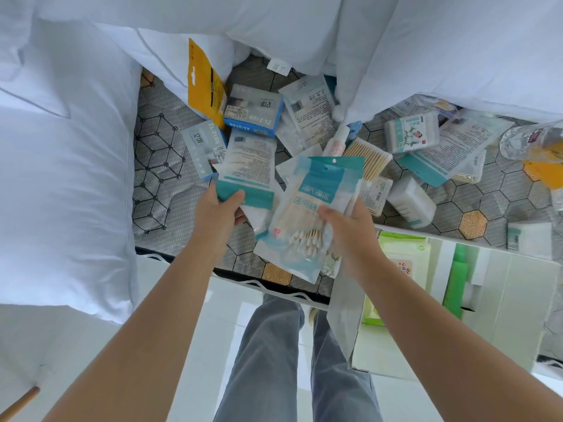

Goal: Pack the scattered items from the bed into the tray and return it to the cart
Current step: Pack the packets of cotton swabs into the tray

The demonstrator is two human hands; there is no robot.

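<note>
Your left fingers (234, 197) curl round the near, teal end of a flat teal-edged pouch (245, 166), thumb on top. The left hand (217, 211) is close to the middle of the near edge of the bed (158, 166).

Your right fingers (327, 213) pinch a cotton-swab pouch (313, 190) at its right side. The right hand (350, 229) holds it tilted, hang-hole end away from you, with swab tips showing through the clear window (the two pouches overlap at their inner edges).

Beyond both hands, scattered items lie across the hexagon-patterned mattress:
- A blue thermometer box (254, 112) lies toward the far left.
- A second thermometer box (204, 147) is just beside it, nearer the left edge.
- A yellow card pack (202, 77) stands tilted against a white pillow (164, 53) at the far left.
- A bundle of wooden swabs (370, 161) lies near the centre.
- A clear swab box (411, 132) lies toward the right edge.

The tray (511, 300), a white open box, sits at the bed's near right corner, just right of your right forearm. A green bottle (455, 284) and a wipes pack (405, 254) lie inside it.
</note>
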